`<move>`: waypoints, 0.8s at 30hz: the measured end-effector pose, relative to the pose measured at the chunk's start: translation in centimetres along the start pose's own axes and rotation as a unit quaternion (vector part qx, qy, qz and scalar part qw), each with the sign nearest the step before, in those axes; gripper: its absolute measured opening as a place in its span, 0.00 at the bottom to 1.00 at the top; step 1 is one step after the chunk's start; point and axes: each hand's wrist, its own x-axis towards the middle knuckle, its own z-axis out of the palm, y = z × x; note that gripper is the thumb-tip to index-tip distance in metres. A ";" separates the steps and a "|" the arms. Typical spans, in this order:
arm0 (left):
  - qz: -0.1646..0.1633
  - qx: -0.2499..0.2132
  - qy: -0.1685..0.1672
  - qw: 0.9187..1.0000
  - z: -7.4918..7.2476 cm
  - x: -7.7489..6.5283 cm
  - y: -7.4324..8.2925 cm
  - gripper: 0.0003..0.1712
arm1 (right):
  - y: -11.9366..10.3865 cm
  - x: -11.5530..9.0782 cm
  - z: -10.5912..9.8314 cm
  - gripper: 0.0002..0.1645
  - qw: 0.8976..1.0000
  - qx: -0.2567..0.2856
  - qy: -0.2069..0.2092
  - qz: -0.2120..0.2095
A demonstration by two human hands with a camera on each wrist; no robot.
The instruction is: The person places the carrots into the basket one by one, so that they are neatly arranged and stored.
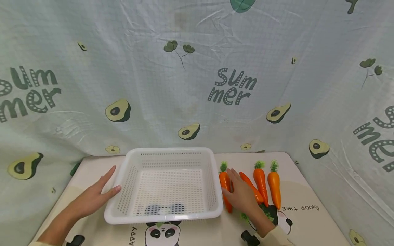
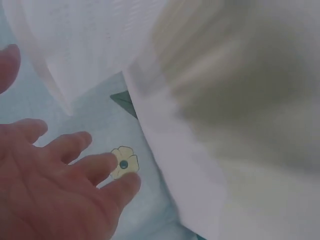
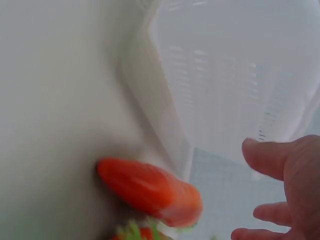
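A white perforated plastic basket [image 1: 163,218] sits upright on the table with nothing in it. To its left is my left hand [image 1: 92,196], fingers spread and thumb toward the basket's side wall; the left wrist view also has this hand [image 2: 55,185] holding nothing. My right hand [image 1: 241,194] hovers over the carrots just right of the basket, its fingers extended. One orange carrot [image 1: 225,184] with a green top lies along the basket's right side, partly behind that hand. In the right wrist view, the carrot [image 3: 150,190] lies below the thumb, apart from it.
Farther right lie more carrots: one slanted [image 1: 251,186] with its tip away from me, and two [image 1: 260,177] [image 1: 274,188] with leafy tops pointing away. A printed cloth curtain [image 1: 147,85] hangs behind and beside the table. Panda drawings mark the table mat [image 1: 209,235].
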 end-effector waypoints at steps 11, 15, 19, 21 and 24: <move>0.000 -0.139 -0.051 0.989 0.4 -0.4 -0.5 0.51 | 0.1 0.5 1.8 0.38 0.998 0.028 0.049 0.025; 0.006 -0.200 -0.064 0.978 0.8 -0.6 -0.7 0.50 | 0.5 0.7 2.2 0.38 0.998 0.007 0.046 0.040; 0.007 -0.236 -0.066 0.970 0.9 -0.5 -0.8 0.49 | 0.5 1.7 2.4 0.36 0.997 -0.027 0.045 0.049; 0.012 -0.241 -0.063 0.968 0.9 -0.4 -0.8 0.48 | 0.4 2.2 2.4 0.31 0.997 -0.041 0.039 0.053; 0.020 -0.243 -0.062 0.968 0.8 -0.4 -0.7 0.48 | 0.1 2.8 2.3 0.23 0.996 -0.058 0.023 0.060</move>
